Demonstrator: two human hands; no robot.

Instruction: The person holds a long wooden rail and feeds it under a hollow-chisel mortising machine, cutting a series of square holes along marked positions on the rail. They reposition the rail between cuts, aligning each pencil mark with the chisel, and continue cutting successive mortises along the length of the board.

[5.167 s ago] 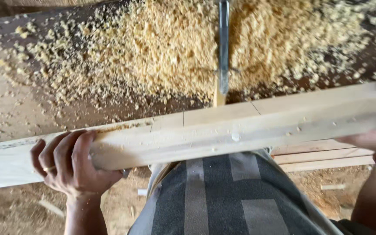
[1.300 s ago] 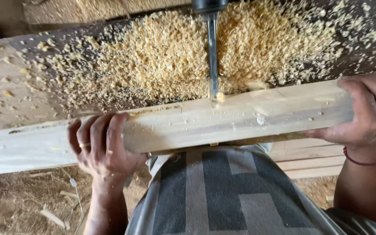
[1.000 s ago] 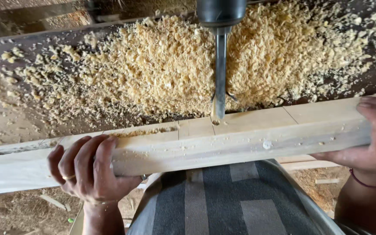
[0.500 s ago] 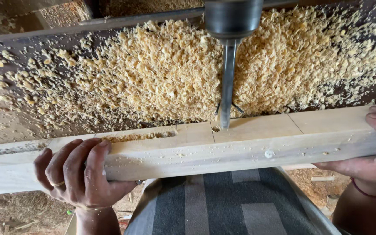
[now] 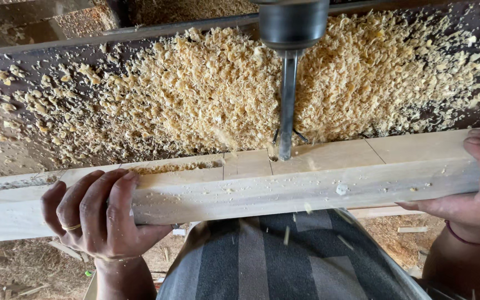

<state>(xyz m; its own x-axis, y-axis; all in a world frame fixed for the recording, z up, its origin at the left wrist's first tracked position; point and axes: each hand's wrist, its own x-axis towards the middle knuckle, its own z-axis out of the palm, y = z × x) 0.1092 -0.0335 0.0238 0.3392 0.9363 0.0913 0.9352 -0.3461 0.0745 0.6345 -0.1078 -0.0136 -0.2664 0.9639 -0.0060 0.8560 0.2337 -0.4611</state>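
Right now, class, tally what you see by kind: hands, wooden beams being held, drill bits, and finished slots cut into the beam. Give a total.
Hands: 2, the left hand and the right hand
Wooden beam: 1
Drill bit: 1
Slot cut in the beam: 1
Total: 5

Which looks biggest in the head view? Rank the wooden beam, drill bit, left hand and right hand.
1. wooden beam
2. left hand and right hand: alike, right partly cut off, so unranked
3. drill bit
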